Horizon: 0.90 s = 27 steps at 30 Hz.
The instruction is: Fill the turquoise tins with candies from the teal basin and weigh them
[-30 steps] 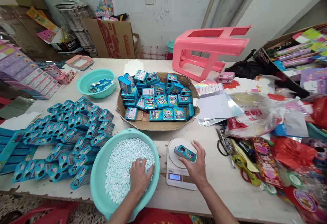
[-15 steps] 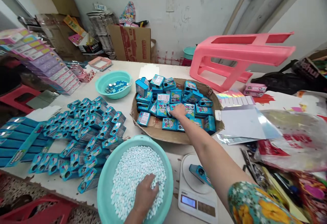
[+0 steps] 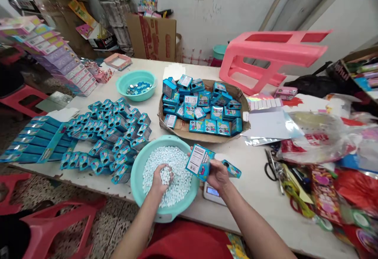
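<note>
My left hand (image 3: 162,178) is cupped around a small heap of white candies (image 3: 165,175), low over the turquoise basin (image 3: 136,188) full of the same pieces. In my right hand (image 3: 218,175) is a blue candy box (image 3: 200,162), tilted over the basin's right rim with its printed panel toward me. Partly behind that hand, a white kitchen scale (image 3: 213,194) bears another blue box (image 3: 232,169). Beyond the basin, a cardboard tray (image 3: 189,133) holds many blue boxes (image 3: 217,112). To the left stand rows of blue boxes with round holes (image 3: 108,135).
A smaller turquoise bowl (image 3: 137,96) with shiny blue discs sits behind. A pink stool (image 3: 265,54) lies on its side at the back right. Scissors (image 3: 270,166) and plastic bags (image 3: 313,136) cover the right side. Stacked pastel boxes (image 3: 59,62) lean at far left.
My right hand has come back from the cardboard tray with a blue box. My left hand has closed around candies and lifted slightly. The view has shifted, showing more of the front edge.
</note>
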{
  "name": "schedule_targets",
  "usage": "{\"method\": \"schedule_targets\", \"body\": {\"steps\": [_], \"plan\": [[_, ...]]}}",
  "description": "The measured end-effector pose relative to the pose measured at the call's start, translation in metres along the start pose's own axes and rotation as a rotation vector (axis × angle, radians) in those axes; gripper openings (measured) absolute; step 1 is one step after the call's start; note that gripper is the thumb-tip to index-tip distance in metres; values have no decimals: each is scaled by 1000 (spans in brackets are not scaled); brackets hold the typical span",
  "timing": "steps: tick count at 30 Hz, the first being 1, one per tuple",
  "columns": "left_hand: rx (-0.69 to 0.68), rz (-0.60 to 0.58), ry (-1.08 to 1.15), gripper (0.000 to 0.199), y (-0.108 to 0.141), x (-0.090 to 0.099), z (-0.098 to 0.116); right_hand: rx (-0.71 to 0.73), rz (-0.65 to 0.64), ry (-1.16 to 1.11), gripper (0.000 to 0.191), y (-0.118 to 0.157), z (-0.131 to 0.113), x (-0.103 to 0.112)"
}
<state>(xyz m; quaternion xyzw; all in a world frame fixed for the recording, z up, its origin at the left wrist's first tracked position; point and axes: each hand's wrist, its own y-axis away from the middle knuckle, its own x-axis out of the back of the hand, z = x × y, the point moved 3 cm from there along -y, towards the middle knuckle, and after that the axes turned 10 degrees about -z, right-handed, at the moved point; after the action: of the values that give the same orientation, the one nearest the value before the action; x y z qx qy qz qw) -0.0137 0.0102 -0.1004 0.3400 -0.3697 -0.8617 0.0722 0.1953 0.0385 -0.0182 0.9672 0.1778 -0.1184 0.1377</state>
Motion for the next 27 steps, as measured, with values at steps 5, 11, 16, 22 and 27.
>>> {"method": "schedule_targets", "body": {"steps": [5, 11, 16, 22, 27], "plan": [[-148, -194, -7, 22, 23, -28, 27, -2, 85, 155, 43, 10, 43, -27], [-522, -217, -123, 22, 46, -69, 46, 184, 57, 688, 38, 16, 48, -50], [-601, -120, -93, 22, 40, -69, 39, 188, 88, 808, 39, 19, 49, -60], [-595, -116, -138, 23, 43, -71, 41, 169, 85, 886, 37, 21, 41, -65], [-636, -100, -213, 26, 44, -75, 45, 174, 143, 860, 33, 22, 34, -61]]}}
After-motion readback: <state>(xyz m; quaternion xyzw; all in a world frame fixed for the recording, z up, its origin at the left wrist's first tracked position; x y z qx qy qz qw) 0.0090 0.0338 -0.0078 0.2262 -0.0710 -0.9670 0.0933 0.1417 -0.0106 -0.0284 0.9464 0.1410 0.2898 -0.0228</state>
